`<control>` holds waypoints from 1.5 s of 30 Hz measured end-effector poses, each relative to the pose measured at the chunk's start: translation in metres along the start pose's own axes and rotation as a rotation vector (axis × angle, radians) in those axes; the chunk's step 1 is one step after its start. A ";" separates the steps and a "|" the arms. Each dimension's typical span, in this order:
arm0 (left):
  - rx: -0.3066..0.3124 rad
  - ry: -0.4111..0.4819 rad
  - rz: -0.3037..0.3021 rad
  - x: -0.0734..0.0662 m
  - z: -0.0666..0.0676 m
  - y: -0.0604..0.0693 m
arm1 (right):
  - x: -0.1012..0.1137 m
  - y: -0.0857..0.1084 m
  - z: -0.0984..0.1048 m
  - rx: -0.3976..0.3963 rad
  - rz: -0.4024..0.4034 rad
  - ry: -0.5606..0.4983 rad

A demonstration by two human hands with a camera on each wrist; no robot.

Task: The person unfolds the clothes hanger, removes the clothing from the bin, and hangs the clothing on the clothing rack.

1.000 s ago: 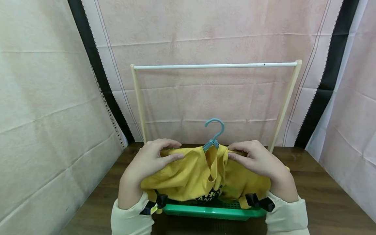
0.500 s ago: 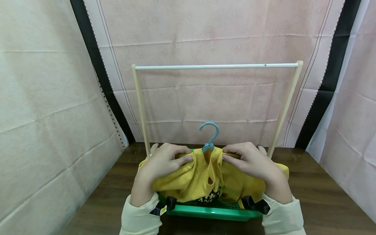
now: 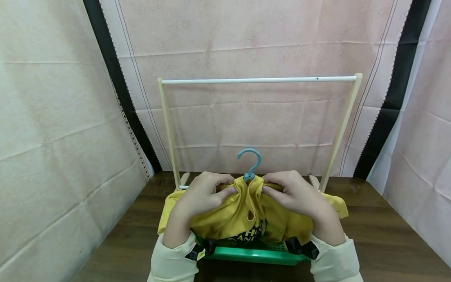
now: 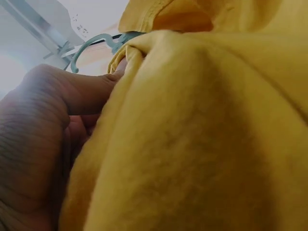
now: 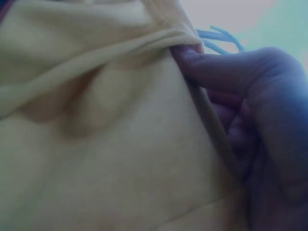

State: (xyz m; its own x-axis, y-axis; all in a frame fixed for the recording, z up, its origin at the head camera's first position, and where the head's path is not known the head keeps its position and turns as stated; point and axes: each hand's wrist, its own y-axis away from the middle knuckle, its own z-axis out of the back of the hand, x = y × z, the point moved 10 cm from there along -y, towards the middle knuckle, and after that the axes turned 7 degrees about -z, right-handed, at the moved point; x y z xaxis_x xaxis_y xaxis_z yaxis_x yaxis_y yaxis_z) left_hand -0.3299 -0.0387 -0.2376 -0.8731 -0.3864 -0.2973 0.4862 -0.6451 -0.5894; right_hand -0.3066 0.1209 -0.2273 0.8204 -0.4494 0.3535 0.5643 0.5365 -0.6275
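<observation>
A yellow shirt [image 3: 225,219] with dark lettering hangs in folds on a blue hanger [image 3: 249,164], whose hook sticks up above the collar. My left hand [image 3: 206,196] pinches the shirt's shoulder cloth left of the collar between thumb and fingers. On the other side of the neck, my right hand [image 3: 292,194] pinches the cloth the same way. Both wrist views show the thumb pressed into a fold of the shirt [image 4: 183,134] close to the hanger [image 4: 91,48]. The hanger's arms are hidden under the cloth.
A green basket [image 3: 257,256] sits beneath the shirt on the wooden table [image 3: 380,235]. Behind it stands a rack with a white top bar [image 3: 257,80] and cream posts [image 3: 340,133]. Pale fabric walls [image 3: 53,137] close in the sides and back.
Both hands have moved inward toward the collar, gathering the cloth and narrowing the neck opening. The hanger hook has shifted slightly left and down.
</observation>
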 end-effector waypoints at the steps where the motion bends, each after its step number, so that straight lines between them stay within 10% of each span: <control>1: -0.004 -0.008 0.000 0.000 0.000 0.000 | 0.000 0.000 0.000 -0.002 0.002 0.001; 35: -0.166 -0.078 -0.094 -0.019 0.003 -0.008 | 0.018 -0.009 -0.005 -0.093 0.041 0.055; 45: -0.125 -0.129 -0.047 -0.010 0.000 -0.006 | -0.010 0.010 0.010 0.068 -0.212 0.069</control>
State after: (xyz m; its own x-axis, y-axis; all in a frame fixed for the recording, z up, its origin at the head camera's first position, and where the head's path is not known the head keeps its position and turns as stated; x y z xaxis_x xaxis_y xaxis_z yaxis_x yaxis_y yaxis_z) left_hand -0.3246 -0.0309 -0.2308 -0.8791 -0.4439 -0.1733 0.4296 -0.5807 -0.6916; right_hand -0.3081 0.1377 -0.2302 0.6759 -0.6037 0.4228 0.7302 0.4709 -0.4950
